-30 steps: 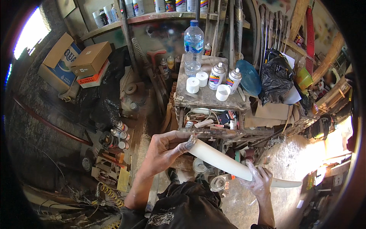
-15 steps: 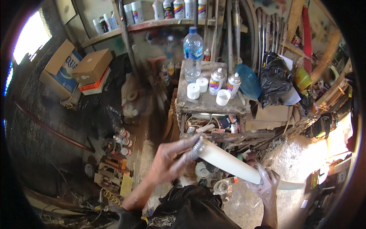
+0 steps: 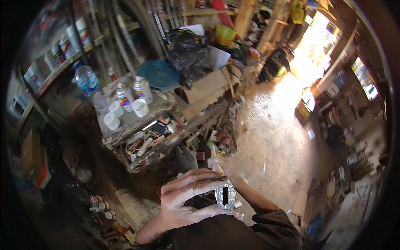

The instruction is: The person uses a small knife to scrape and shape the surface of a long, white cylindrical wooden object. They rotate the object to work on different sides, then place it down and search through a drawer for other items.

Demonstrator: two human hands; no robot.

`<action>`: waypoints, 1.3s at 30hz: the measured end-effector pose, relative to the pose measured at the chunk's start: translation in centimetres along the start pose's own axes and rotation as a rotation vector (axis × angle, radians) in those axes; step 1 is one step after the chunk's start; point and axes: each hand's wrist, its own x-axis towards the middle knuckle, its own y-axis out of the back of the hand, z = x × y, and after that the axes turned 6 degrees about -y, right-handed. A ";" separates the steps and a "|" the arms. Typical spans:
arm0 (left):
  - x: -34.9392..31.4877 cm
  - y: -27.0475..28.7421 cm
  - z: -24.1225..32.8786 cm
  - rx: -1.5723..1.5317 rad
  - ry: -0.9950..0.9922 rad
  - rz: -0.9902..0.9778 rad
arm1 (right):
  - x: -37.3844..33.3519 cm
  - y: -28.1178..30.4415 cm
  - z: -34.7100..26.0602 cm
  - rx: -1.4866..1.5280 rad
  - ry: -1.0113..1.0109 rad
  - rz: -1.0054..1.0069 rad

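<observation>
A long, curved white sheath points its end toward me. That end has a crinkled silver collar [image 3: 220,197] around a dark narrow slot. My left hand [image 3: 181,202] grips the collar, fingers over the top and thumb underneath. Farther along the sheath, my right hand [image 3: 221,163] is wrapped around it, partly hidden behind the left fingers. Most of the sheath's length is foreshortened and out of sight.
To the left stands a worn wooden table [image 3: 109,138] with spray cans [image 3: 125,98], white caps [image 3: 111,121] and a water bottle [image 3: 86,80]. Beyond are a teal dish [image 3: 159,75], a black plastic bag [image 3: 188,52] and cardboard [image 3: 208,86]. Dusty floor [image 3: 275,137] stretches to the right.
My view has swung to the right. The sheath has turned from lying sideways across me to pointing its slotted silver end at me; both hands still hold it.
</observation>
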 end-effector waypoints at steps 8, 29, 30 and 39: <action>0.7 -3.4 -0.4 -0.226 0.026 -0.160 | -3.2 0.0 0.8 -0.119 -0.066 0.258; 0.7 -2.1 -2.3 -0.116 0.040 -0.139 | -5.5 -0.6 0.4 -0.077 -0.218 0.139; 0.8 -1.5 -2.7 -0.070 0.008 -0.194 | -5.4 -0.7 0.4 -0.072 -0.231 0.107; 0.5 5.6 -3.4 0.408 -0.040 0.056 | -3.2 0.9 -4.1 -0.051 -0.504 -0.145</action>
